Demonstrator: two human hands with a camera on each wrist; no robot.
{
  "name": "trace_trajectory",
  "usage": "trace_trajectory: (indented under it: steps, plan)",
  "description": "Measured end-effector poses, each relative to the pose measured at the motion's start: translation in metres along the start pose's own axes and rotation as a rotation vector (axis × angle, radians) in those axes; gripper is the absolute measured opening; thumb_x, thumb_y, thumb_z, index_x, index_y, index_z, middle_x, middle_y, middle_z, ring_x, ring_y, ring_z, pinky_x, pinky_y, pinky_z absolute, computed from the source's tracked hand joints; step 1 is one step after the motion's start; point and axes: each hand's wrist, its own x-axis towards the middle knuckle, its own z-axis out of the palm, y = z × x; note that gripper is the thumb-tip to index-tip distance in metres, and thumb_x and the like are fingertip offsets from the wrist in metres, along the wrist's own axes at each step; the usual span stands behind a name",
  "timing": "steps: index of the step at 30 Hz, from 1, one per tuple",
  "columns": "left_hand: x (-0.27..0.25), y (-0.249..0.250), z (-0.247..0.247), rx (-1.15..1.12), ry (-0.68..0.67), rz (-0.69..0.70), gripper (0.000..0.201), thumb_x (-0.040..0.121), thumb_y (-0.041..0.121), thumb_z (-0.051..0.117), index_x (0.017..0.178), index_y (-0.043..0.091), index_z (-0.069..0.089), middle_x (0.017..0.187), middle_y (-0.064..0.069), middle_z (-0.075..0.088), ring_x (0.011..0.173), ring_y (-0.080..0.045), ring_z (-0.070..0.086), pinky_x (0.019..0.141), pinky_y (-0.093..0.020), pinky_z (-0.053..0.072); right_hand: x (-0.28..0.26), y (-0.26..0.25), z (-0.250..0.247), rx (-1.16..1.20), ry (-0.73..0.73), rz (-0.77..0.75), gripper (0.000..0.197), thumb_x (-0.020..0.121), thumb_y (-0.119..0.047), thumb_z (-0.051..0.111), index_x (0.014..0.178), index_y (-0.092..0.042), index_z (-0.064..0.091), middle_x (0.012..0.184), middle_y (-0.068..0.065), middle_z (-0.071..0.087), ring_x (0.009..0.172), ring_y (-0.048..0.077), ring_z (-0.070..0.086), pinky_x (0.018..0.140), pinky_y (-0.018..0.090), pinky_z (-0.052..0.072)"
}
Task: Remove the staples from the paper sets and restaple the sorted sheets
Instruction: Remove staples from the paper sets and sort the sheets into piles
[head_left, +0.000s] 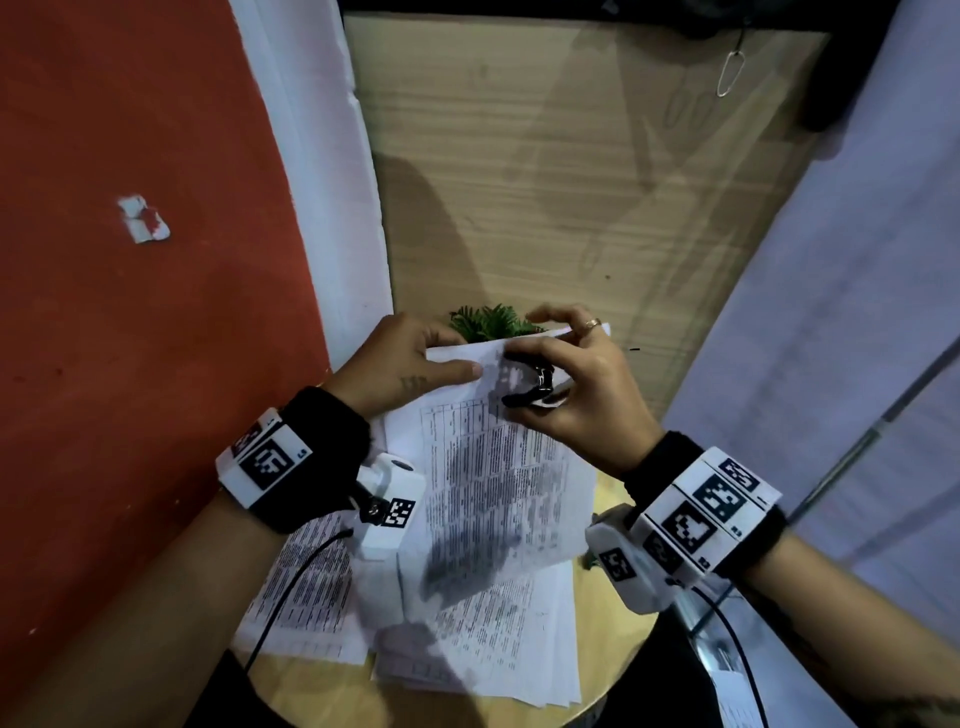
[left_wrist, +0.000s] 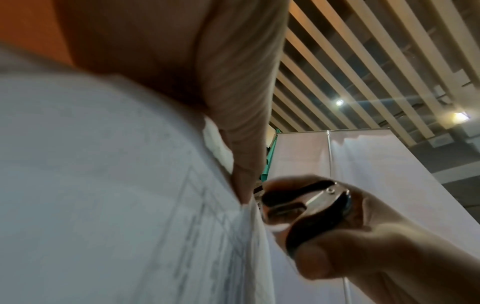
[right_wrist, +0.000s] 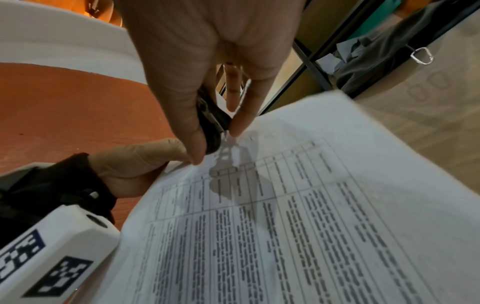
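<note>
A printed paper set is lifted above the table, its top edge tilted up. My left hand pinches its upper left corner, thumb lying across the sheet. My right hand grips a black staple remover between thumb and fingers, with its claws at the paper's top edge beside my left thumb. The remover shows black handles and a metal hinge in the left wrist view, close to the paper's edge. In the right wrist view the remover touches the sheet near the corner.
More printed sheets lie spread on the round wooden table below my hands. A small green plant stands just behind the lifted paper. A red wall is at left, a white partition at right.
</note>
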Motion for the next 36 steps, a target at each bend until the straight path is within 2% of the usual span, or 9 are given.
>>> trace_trajectory:
  steps: [2, 4, 7, 10, 18, 24, 28, 32, 36]
  plan:
    - [-0.001, 0.006, 0.001, -0.015, -0.012, 0.008, 0.018, 0.079, 0.017, 0.075, 0.081, -0.001, 0.073, 0.079, -0.02, 0.069, 0.068, -0.009, 0.056, 0.067, -0.029, 0.043, 0.002, -0.003, 0.002, 0.03, 0.012, -0.048, 0.04, 0.065, -0.017, 0.077, 0.102, -0.005, 0.069, 0.113, 0.013, 0.055, 0.086, 0.01, 0.058, 0.066, 0.02, 0.052]
    - [-0.002, 0.011, 0.002, -0.082, -0.031, 0.003, 0.018, 0.078, 0.015, 0.075, 0.085, -0.001, 0.074, 0.086, -0.025, 0.069, 0.073, -0.013, 0.059, 0.071, -0.033, 0.045, 0.003, -0.004, 0.003, 0.022, 0.008, -0.095, 0.038, 0.068, -0.014, 0.076, 0.105, -0.003, 0.069, 0.108, 0.013, 0.06, 0.089, 0.014, 0.059, 0.07, 0.027, 0.053]
    - [-0.003, 0.016, 0.001, -0.181, -0.047, -0.033, 0.014, 0.078, 0.011, 0.074, 0.087, 0.0, 0.074, 0.091, -0.024, 0.07, 0.078, -0.017, 0.064, 0.078, -0.041, 0.051, 0.005, -0.002, 0.003, -0.009, 0.007, -0.137, 0.039, 0.07, -0.014, 0.076, 0.106, -0.003, 0.068, 0.106, 0.013, 0.063, 0.095, 0.019, 0.06, 0.079, 0.031, 0.053]
    - [-0.004, 0.019, -0.001, -0.189, -0.074, -0.041, 0.015, 0.077, 0.013, 0.074, 0.088, 0.002, 0.075, 0.091, -0.022, 0.071, 0.085, -0.028, 0.068, 0.085, -0.046, 0.051, 0.005, -0.003, 0.001, -0.033, 0.004, -0.161, 0.04, 0.07, -0.016, 0.076, 0.106, -0.004, 0.069, 0.107, 0.012, 0.064, 0.096, 0.022, 0.062, 0.081, 0.033, 0.053]
    - [-0.006, 0.028, 0.0, -0.154, -0.1, -0.023, 0.006, 0.077, 0.013, 0.075, 0.081, 0.01, 0.076, 0.078, -0.006, 0.074, 0.073, -0.006, 0.063, 0.073, -0.028, 0.049, 0.006, -0.006, -0.002, -0.068, 0.002, -0.196, 0.037, 0.068, -0.015, 0.076, 0.103, -0.005, 0.07, 0.102, 0.011, 0.066, 0.09, 0.026, 0.066, 0.073, 0.04, 0.055]
    - [-0.007, 0.027, -0.003, -0.128, -0.138, -0.006, 0.031, 0.066, 0.029, 0.078, 0.086, 0.005, 0.075, 0.088, -0.019, 0.072, 0.079, -0.017, 0.064, 0.078, -0.047, 0.052, 0.006, -0.007, 0.0, -0.091, 0.013, -0.219, 0.032, 0.068, -0.014, 0.076, 0.098, -0.005, 0.072, 0.095, 0.008, 0.067, 0.081, 0.025, 0.066, 0.066, 0.034, 0.055]
    - [-0.01, 0.026, -0.002, -0.172, -0.173, 0.008, 0.039, 0.061, 0.03, 0.078, 0.087, 0.001, 0.074, 0.089, -0.024, 0.07, 0.077, -0.019, 0.062, 0.072, -0.039, 0.05, 0.005, -0.009, 0.0, -0.092, 0.013, -0.227, 0.031, 0.066, -0.013, 0.075, 0.096, -0.005, 0.072, 0.091, 0.008, 0.067, 0.076, 0.023, 0.065, 0.062, 0.029, 0.052]
    - [-0.012, 0.026, -0.002, -0.226, -0.173, -0.021, 0.03, 0.068, 0.013, 0.077, 0.09, -0.007, 0.071, 0.091, -0.031, 0.067, 0.075, -0.019, 0.059, 0.071, -0.033, 0.044, 0.006, -0.011, 0.0, -0.094, 0.017, -0.24, 0.028, 0.066, -0.011, 0.074, 0.093, -0.005, 0.072, 0.088, 0.008, 0.067, 0.073, 0.025, 0.065, 0.056, 0.038, 0.053]
    - [-0.011, 0.028, -0.003, -0.231, -0.169, -0.043, 0.017, 0.076, -0.003, 0.073, 0.091, -0.009, 0.07, 0.088, -0.021, 0.07, 0.076, -0.015, 0.059, 0.072, -0.029, 0.045, 0.006, -0.013, 0.0, -0.096, 0.009, -0.237, 0.022, 0.068, -0.01, 0.073, 0.089, -0.005, 0.072, 0.084, 0.008, 0.066, 0.068, 0.027, 0.064, 0.053, 0.038, 0.052]
